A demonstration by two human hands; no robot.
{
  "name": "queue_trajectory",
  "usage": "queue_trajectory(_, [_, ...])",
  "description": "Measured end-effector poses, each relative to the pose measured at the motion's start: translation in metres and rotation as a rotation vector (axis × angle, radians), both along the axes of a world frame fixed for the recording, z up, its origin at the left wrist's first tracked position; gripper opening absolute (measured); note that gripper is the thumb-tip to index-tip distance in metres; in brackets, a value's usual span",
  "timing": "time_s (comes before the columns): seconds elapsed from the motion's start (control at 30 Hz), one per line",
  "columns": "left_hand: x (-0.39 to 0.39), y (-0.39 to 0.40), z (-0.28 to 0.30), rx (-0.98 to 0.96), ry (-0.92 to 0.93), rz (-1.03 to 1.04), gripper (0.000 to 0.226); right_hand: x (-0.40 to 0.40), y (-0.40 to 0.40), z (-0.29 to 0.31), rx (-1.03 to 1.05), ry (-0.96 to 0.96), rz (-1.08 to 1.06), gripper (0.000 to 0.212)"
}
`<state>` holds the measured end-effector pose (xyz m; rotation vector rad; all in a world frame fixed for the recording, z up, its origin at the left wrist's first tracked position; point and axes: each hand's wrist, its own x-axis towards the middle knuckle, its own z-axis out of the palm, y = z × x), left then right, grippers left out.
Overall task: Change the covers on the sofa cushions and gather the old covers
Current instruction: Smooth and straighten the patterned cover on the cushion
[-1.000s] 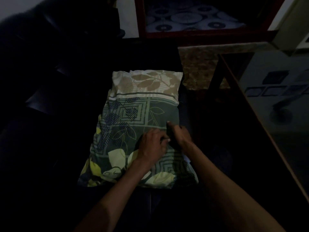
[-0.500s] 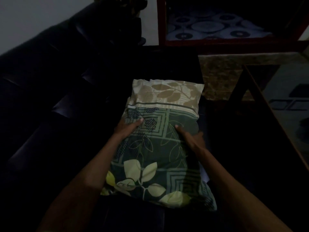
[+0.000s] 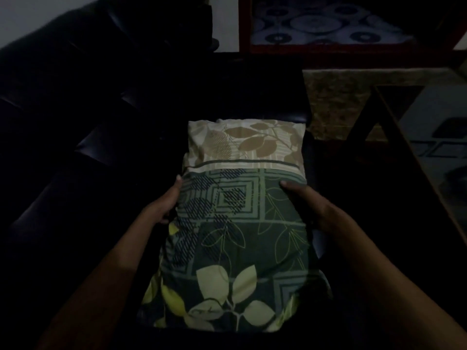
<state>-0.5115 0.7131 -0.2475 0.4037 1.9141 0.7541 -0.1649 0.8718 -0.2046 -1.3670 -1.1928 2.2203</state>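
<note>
A cushion (image 3: 237, 223) in a green cover with leaf and square prints, beige at its far end, lies on the seat of a dark sofa (image 3: 83, 173). My left hand (image 3: 164, 203) grips its left edge, thumb on top and fingers tucked under the side. My right hand (image 3: 303, 200) holds the right edge the same way, thumb lying on the cover. Both hands sit a little beyond the cushion's middle. The room is dim, and no other covers show.
The sofa back rises at the left and far side. A glass-topped table (image 3: 429, 152) with a dark frame stands at the right, close to the seat. A patterned rug (image 3: 338, 102) lies beyond it, and a red-framed unit (image 3: 328, 49) stands at the far wall.
My hands have slid apart from the top of the cushion to its left and right edges, where they now hold it. A second ago they were together near its right side.
</note>
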Motion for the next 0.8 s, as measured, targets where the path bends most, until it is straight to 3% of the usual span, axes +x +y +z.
queue_trajectory(0.1, [0.008, 0.03, 0.022, 0.137, 0.122, 0.032, 0.089, -0.026, 0.025, 0.006, 0.169, -0.172, -0.21, 0.084])
queue_trajectory(0.17, [0.025, 0.044, 0.034, 0.222, -0.004, 0.047, 0.069, -0.037, 0.042, -0.009, 0.187, -0.204, -0.234, 0.102])
queue_trajectory(0.23, [0.028, 0.049, 0.028, 0.231, -0.105, 0.073, 0.064, -0.042, 0.059, -0.035, 0.183, -0.211, -0.211, 0.116])
queue_trajectory(0.3, [0.023, 0.05, 0.027, 0.189, -0.135, 0.095, 0.066, -0.049, 0.062, -0.031, 0.118, -0.168, -0.15, 0.103])
queue_trajectory(0.4, [0.004, 0.061, 0.028, 0.115, -0.127, 0.069, 0.074, -0.06, 0.074, -0.01, 0.115, -0.137, -0.112, 0.068])
queue_trajectory(0.5, [-0.006, 0.09, 0.037, 0.174, 0.011, 0.099, 0.054, -0.074, 0.095, -0.011, 0.183, -0.236, -0.239, 0.085])
queue_trajectory(0.67, [-0.018, 0.118, 0.011, 0.079, 0.105, 0.076, 0.084, -0.091, 0.101, -0.021, 0.326, -0.426, -0.289, 0.112])
queue_trajectory(0.8, [-0.032, 0.122, -0.001, 0.034, 0.07, 0.021, 0.085, -0.081, 0.12, -0.033, 0.186, -0.374, -0.169, 0.113])
